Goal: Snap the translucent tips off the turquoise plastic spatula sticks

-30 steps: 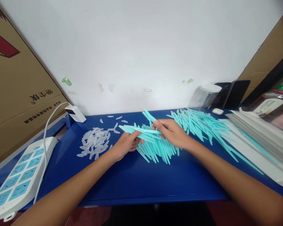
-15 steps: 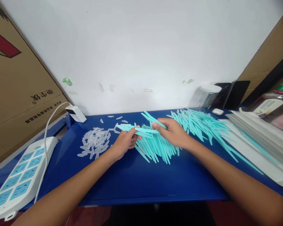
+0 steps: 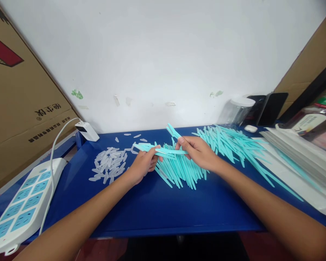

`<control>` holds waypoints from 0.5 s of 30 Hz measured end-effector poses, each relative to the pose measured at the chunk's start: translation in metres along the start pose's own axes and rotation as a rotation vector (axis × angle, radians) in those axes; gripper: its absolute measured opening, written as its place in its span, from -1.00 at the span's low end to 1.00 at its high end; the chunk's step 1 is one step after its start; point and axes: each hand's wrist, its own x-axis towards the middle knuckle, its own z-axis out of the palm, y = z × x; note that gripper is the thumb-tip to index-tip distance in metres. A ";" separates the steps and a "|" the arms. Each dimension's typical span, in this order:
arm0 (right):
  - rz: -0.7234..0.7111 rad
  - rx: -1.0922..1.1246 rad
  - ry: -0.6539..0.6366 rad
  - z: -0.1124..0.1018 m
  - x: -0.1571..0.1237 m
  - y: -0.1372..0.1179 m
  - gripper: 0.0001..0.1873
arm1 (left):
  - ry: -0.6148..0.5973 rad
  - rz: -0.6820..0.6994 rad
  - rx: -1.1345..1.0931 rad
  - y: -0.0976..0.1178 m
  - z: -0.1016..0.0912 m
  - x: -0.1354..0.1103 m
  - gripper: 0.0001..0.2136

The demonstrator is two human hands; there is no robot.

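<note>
My left hand is closed round a small bunch of turquoise eyebrow razors, their broad ends pointing left and thin handles reaching right. In my right hand, thumb and fingers pinch more turquoise razors, held close together with their upper ends tilted up and left; how many is unclear. Beneath both hands lies a pile of the same razors, side by side on the blue table. Translucent blade caps are heaped left of my left hand, a few scattered behind.
Another heap of razors spreads at the right. Behind it stand a lidded clear jar and a dark phone. Stacked white packaging lies far right. A power strip with a white cable and a cardboard box flank the left.
The razors in my right hand were splayed apart; now they sit together and tilt more steeply. My right fingers have shifted slightly. My left hand stays in place with its bunch.
</note>
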 end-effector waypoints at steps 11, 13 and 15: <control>-0.031 -0.113 0.077 -0.011 0.005 0.005 -0.43 | 0.004 0.021 0.019 0.002 -0.001 -0.001 -0.55; -0.056 -0.165 0.098 -0.011 0.006 0.009 -0.51 | 0.012 0.022 0.033 0.001 -0.002 0.000 -0.54; -0.077 -0.221 0.090 -0.009 0.006 0.013 -0.55 | 0.040 0.019 0.054 0.002 -0.005 0.002 -0.55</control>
